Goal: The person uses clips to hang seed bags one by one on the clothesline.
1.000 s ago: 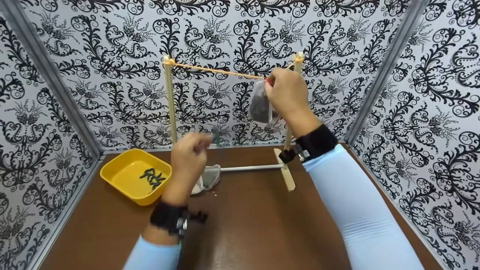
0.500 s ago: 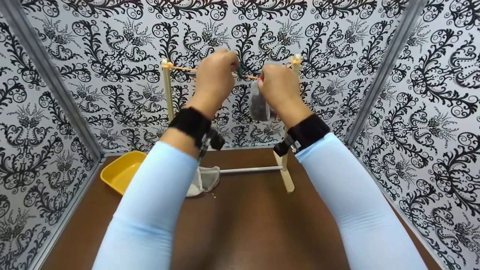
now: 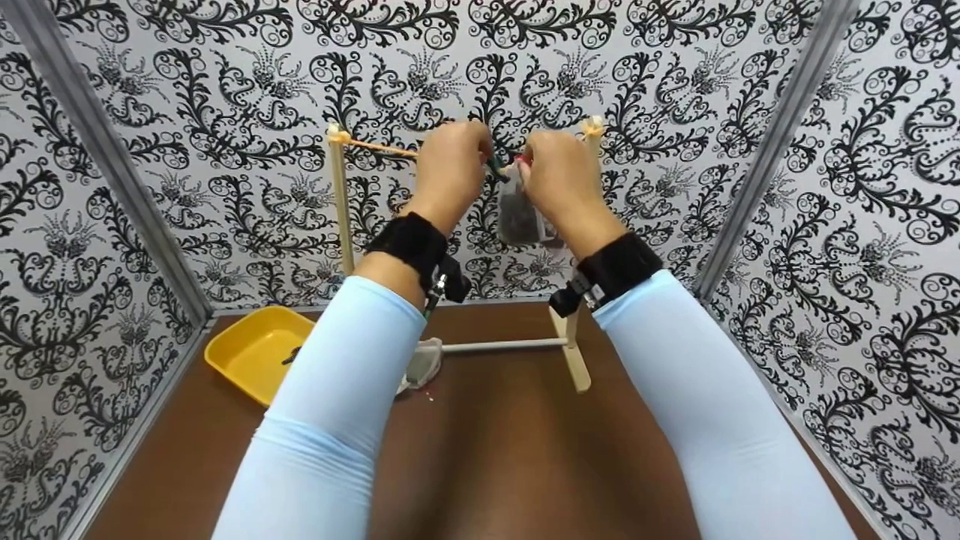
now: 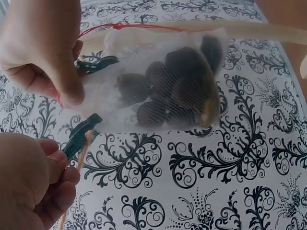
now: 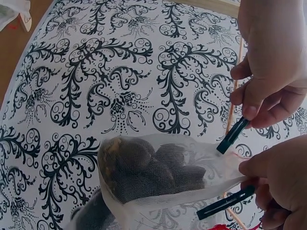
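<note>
My left hand [image 3: 452, 165] pinches a dark green clothespin [image 5: 232, 135] at the orange cord [image 3: 379, 147] strung between two wooden posts. The clothespin's tip is at the upper edge of a white mesh drawstring bag [image 4: 163, 88] holding several dark, rounded lumps. Thumb and fingers of my right hand [image 3: 561, 169] pinch the bag's gathered mouth against the cord. A second green clothespin [image 5: 225, 202] sits by the right fingers at the bag's other edge; whether it grips the cord is hidden. Red drawstring [image 4: 117, 26] trails from the bag. Another dark bag [image 5: 93, 213] hangs behind it.
A yellow basin [image 3: 251, 352] with dark clothespins stands at the left, partly behind my left sleeve. Another pale mesh bag [image 3: 425, 364] lies on the brown table near the stand's white crossbar [image 3: 502, 346]. The right post [image 3: 592, 146] rises beside my right hand.
My left hand has risen from near the basin with a clothespin to the cord, then shifted right and slightly down to the bag's mouth. The right hand keeps its hold there.
</note>
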Action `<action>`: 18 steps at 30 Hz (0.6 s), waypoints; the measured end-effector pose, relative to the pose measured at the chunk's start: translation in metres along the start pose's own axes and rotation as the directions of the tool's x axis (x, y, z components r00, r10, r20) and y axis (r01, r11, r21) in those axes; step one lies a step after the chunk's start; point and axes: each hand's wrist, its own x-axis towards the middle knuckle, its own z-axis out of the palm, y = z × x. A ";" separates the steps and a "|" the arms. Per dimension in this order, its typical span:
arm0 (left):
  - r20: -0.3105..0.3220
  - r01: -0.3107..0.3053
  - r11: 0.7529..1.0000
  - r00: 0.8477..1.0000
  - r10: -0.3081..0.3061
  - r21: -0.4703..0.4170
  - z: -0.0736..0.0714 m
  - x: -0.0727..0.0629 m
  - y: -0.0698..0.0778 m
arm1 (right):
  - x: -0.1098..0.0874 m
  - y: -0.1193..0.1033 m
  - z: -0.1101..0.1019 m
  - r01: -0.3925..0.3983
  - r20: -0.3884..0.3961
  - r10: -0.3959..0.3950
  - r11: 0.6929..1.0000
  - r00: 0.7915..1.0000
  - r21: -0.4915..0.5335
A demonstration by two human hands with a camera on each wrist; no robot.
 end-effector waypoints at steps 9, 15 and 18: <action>0.090 -0.010 1.000 0.996 0.009 0.006 0.006 -0.010 0.001 | -0.004 0.003 0.001 -0.008 0.013 0.007 0.999 1.000 0.036; 0.153 0.008 0.999 0.988 -0.002 -0.039 0.002 -0.020 -0.003 | -0.006 0.007 0.004 0.016 0.027 -0.015 1.000 1.000 -0.019; 0.114 -0.007 0.997 0.993 0.015 -0.072 -0.001 -0.030 -0.006 | -0.008 0.009 0.005 0.054 -0.004 -0.054 0.997 0.999 -0.064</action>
